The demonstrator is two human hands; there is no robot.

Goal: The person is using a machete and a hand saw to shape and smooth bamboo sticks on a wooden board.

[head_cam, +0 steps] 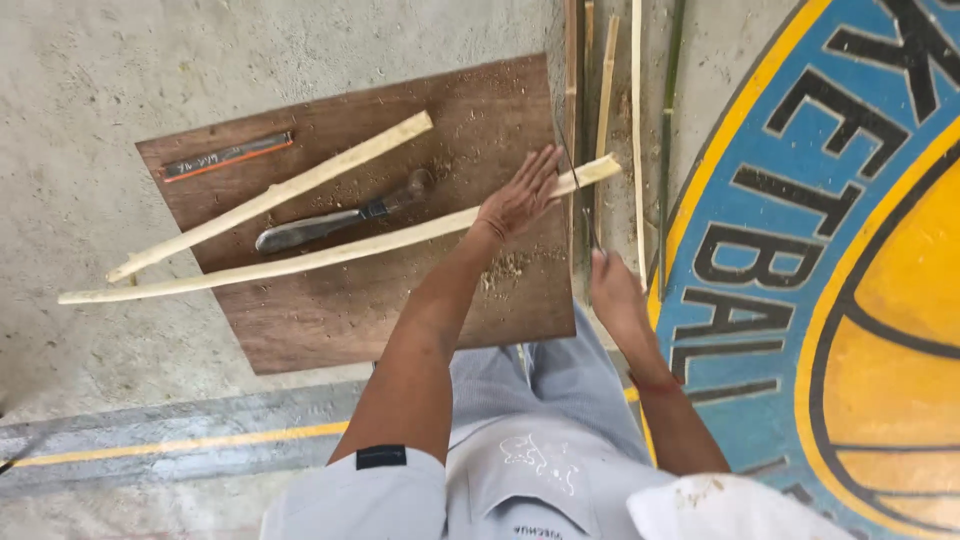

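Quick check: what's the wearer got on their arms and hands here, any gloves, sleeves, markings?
No gloves: left hand and right hand are bare, as are both forearms. Short light grey sleeves end at the upper arms; the left sleeve carries a small black rectangular patch at its hem. No watch or jewellery visible.

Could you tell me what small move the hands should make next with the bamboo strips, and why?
Probably close the left hand around the long bamboo strip it rests flat on. Its fingers are spread, not gripping, and the strip lies loose across the wooden board, while the right hand already pinches a thin sliver.
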